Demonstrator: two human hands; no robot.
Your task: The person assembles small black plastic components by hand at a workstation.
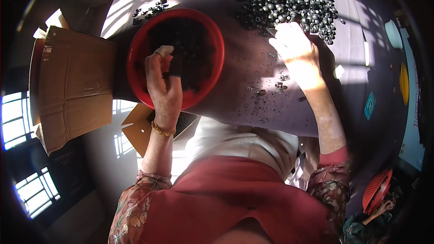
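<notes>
My left hand [162, 74] is over a round red basin [221, 56] that holds a mass of small black pieces [190, 34]. Its fingers are curled, with pale wrapping near the index tip and a dark, blue-edged cover on the thumb. Whatever lies between them is too dark to make out. At the near edge of a heap of small, shiny black and grey ring-like parts [282, 4], my right hand [294, 45] has its fingers bent together in bright sun. A small dark pointed thing [272, 31] sticks out at its fingertips.
Small crumbs and a few loose parts [281, 86] dot the purple cloth [235, 95]. An open cardboard box [77, 86] stands left of the basin, another [135, 129] below the table edge. At right lie a blue packet [370, 105] and yellow dish [404, 83]; another person's hand [385, 207] nears a red basket [377, 190].
</notes>
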